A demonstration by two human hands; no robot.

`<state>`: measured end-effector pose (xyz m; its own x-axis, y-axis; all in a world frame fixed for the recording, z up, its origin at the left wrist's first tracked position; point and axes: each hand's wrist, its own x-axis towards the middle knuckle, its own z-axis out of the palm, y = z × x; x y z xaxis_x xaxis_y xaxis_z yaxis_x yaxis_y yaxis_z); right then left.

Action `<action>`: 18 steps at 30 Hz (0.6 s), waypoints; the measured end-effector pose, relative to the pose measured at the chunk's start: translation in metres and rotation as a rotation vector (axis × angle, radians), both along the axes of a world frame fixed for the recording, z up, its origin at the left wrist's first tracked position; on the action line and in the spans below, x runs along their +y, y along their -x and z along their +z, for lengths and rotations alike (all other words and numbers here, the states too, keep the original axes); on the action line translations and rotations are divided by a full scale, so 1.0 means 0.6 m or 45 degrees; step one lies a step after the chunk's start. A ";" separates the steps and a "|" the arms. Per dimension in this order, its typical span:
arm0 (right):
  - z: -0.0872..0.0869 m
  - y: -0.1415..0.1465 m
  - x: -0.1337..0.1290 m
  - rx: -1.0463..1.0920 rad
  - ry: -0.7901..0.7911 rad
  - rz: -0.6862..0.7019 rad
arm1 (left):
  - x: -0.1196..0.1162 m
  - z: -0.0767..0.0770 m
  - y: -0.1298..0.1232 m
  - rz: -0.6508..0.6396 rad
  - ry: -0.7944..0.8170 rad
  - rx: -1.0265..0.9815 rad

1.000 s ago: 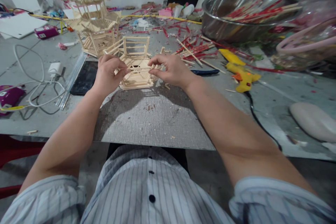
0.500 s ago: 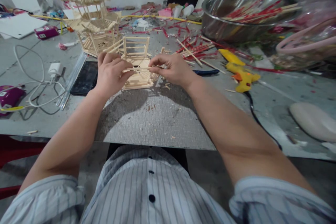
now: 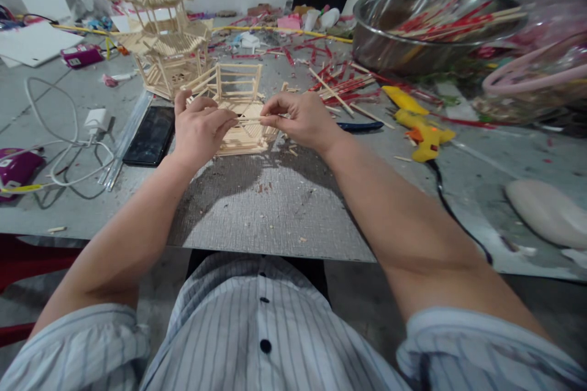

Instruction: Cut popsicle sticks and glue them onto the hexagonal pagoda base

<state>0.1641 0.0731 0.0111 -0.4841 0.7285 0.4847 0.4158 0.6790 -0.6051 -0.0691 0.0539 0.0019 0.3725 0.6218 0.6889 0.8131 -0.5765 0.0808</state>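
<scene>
A thin pale wooden stick (image 3: pixel 249 119) is stretched level between my two hands. My left hand (image 3: pixel 202 129) pinches its left end, and the fingertips of my right hand (image 3: pixel 296 119) close on its right end. Just behind and below the stick lies a small open frame of pale sticks (image 3: pixel 243 145) with upright posts and a slatted base, partly hidden by my hands. Behind my left hand stands a taller stick pagoda (image 3: pixel 158 30) with a pointed roof.
A black phone (image 3: pixel 149 136) lies left of my left hand. To the right are a blue-handled tool (image 3: pixel 362 126), a yellow glue gun (image 3: pixel 424 134), and a metal basin (image 3: pixel 435 27) holding sticks. Red-wrapped sticks (image 3: pixel 343 88) and scraps litter the table behind my right hand.
My left hand has shifted slightly right along the stick, toward my right hand, uncovering more of the phone. My right hand has barely moved.
</scene>
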 end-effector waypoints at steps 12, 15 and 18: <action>0.003 0.002 -0.006 0.018 -0.001 -0.056 | 0.004 0.001 0.001 -0.008 0.045 -0.034; 0.003 0.003 -0.007 0.014 -0.013 -0.076 | 0.004 0.001 0.000 0.005 0.034 -0.037; 0.002 0.004 -0.007 0.021 -0.020 -0.076 | 0.005 0.001 0.001 0.011 0.063 -0.028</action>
<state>0.1618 0.0689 0.0122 -0.4322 0.7480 0.5037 0.4458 0.6627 -0.6017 -0.0698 0.0570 0.0025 0.3523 0.6584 0.6651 0.8156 -0.5646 0.1269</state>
